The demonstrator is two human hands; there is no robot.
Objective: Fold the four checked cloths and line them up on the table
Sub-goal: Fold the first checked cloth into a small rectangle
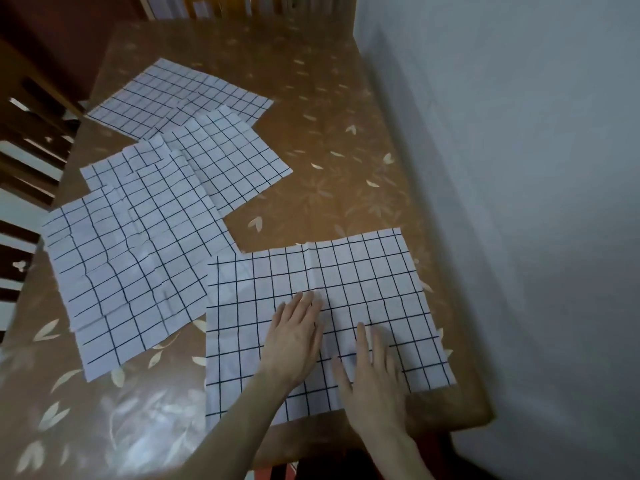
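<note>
Left hand [294,337] flat and spread, fingers straight, pressing down on the nearest checked cloth [363,282] near its middle; right hand [372,372] likewise flat, fingers extended and somewhat blurred, resting on the same cloth just beside the left, toward the near edge. Neither pinching nor gripping anything. Beneath both palms, a cloth lying open and single-layered at the near right of the bench [329,140], one faint crease running up its centre, right edge near the bench's side by the wall [519,168]. Further out, to the left, a second cloth [121,271] spread but rumpled, its right edge touching or slightly under the nearest one. Beyond that, a third cloth [228,161] overlapped by the second, and at the far left a fourth cloth [180,95], also unfolded, partly covered by the third. Wooden chair backs [27,133] visible past the left edge. Judging by all this: very early in the task, probably smoothing ahead of a first fold. Nothing folded yet, nothing lined up; all four folds and the row left to do.
</note>
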